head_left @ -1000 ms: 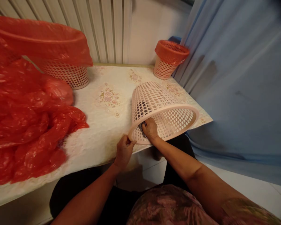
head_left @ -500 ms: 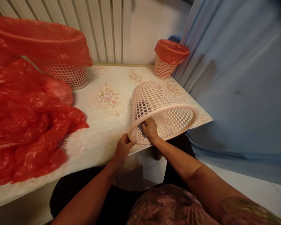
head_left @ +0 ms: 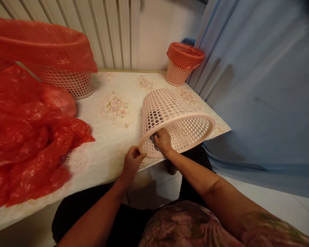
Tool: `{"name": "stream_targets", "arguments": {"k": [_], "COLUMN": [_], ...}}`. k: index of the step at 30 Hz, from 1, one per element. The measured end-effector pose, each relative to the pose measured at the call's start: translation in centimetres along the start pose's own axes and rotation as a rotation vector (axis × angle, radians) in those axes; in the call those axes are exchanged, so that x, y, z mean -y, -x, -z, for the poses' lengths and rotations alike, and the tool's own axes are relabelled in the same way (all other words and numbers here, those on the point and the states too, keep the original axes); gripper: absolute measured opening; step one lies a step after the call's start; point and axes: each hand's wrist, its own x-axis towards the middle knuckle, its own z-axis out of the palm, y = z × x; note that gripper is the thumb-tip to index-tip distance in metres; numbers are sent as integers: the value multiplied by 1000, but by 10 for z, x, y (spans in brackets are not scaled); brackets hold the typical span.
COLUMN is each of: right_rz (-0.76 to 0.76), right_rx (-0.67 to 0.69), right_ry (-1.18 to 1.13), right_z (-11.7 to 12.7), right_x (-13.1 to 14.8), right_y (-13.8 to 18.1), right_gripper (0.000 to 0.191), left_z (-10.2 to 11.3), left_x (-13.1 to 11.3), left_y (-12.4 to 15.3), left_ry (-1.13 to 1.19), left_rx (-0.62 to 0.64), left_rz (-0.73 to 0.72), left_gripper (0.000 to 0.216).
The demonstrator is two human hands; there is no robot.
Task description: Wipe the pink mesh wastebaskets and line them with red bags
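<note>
A pale pink plastic basket (head_left: 167,106) with a lattice of holes lies on its side at the table's near right edge, its mouth turned toward me. My left hand (head_left: 132,161) pinches the left part of its rim between thumb and fingers. Inside the mouth, my right hand (head_left: 163,140) presses a dark, crumpled cloth (head_left: 154,141) against the inner left wall. Dark patches of the cloth show through the holes there. The fingertips of my right hand are partly hidden by the cloth and the rim.
A heap of red plastic bags (head_left: 28,137) covers the table's left side. Behind it stands a large basket (head_left: 69,82) lined with red plastic. A smaller lined basket (head_left: 179,70) stands at the back right. A blue curtain (head_left: 260,103) hangs right of the flowered tablecloth (head_left: 105,137).
The whole view has shifted slightly, so things sit a little further left. Both hands keep their hold, and the basket lies much as before.
</note>
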Motion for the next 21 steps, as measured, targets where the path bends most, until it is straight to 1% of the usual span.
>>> {"name": "stream_targets", "arguments": {"k": [5, 9, 14, 21], "right_rz": [-4, -6, -4, -3], "right_rx": [9, 13, -1, -9], "right_ry": [16, 27, 27, 21], "right_z": [1, 0, -1, 0], "right_x": [1, 0, 0, 1], "right_y": [0, 0, 0, 0], "right_gripper": [35, 35, 36, 36], "left_z": [0, 0, 1, 1], "left_x": [-7, -8, -9, -3], "left_y": [1, 1, 1, 0], "left_ry": [-13, -11, -6, -40], "left_rx": [34, 44, 89, 45], "left_rz": [-11, -7, -20, -63], "left_gripper": [22, 22, 20, 20]}}
